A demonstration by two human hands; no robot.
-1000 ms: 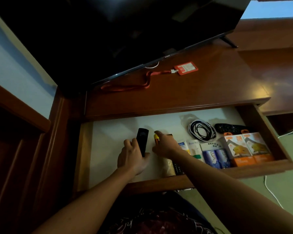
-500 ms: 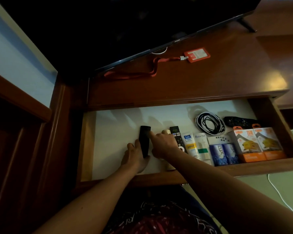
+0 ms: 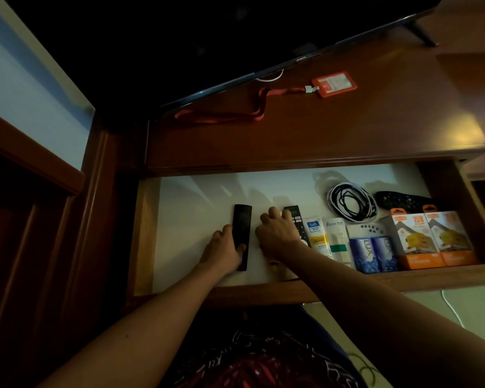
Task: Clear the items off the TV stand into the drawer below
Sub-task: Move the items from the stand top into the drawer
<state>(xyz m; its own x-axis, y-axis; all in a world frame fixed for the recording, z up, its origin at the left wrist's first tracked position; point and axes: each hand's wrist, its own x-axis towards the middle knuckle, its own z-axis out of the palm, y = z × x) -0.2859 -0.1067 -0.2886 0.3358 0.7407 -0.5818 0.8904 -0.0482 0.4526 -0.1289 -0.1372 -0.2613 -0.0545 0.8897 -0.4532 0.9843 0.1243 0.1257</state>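
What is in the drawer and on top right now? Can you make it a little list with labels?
Drawer: open wooden drawer with a white bottom
Left hand: fingers wrapped around a plain slim black remote lying in the drawer
Right hand: resting on things beside a black remote with coloured buttons
Also in the drawer: white tube with a blue label, coiled black and white cable, two orange and white boxes
Left on the stand top: orange card holder on a red lanyard
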